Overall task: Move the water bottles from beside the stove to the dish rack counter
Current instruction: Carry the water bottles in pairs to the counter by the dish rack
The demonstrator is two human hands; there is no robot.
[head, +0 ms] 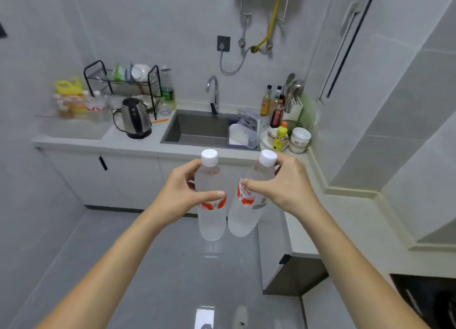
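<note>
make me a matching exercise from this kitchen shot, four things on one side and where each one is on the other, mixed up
Things:
1. left-hand bottle
2. kettle
3. yellow squeeze bottle
4. faucet

Places:
A. behind the sink
B. in front of the dish rack, left of the sink
C. held in the air by the left hand
D. among the bowls, right of the sink

Pairs: 1-C, 2-B, 3-D, 4-A
</note>
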